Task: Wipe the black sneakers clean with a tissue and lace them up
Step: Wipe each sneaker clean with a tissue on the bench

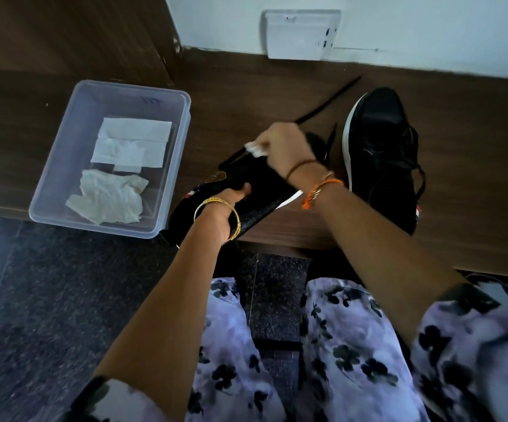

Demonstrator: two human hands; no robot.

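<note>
- A small crumpled tissue (255,148) is pinched in the curled fingers of the right hand (286,147) and is pressed to the far end of the sneaker being cleaned (246,184).
- That sneaker is gripped at its near end by the left hand (227,208), thumb laid on top; it is tilted on its side, with its heel jutting past the near edge of the wooden shelf (460,147).
- The second sneaker (383,156) is stood upright just to the right, toe pointed far, its laces loose; it is separated from the held sneaker by a narrow gap.
- A loose black lace (329,99) is stretched on the shelf beyond the right hand, toward the wall.
- Bare shelf is left far right and between the sneakers and the clear plastic box (51,184) on the left.
- Folded tissues (131,141) and a used crumpled tissue (109,196) are held in the box, whose near edge overhangs the shelf.
- A white wall fitting (298,35) is mounted beyond the shelf.
- The dark floor (33,300) and patterned trousers (353,345) are seen below.
</note>
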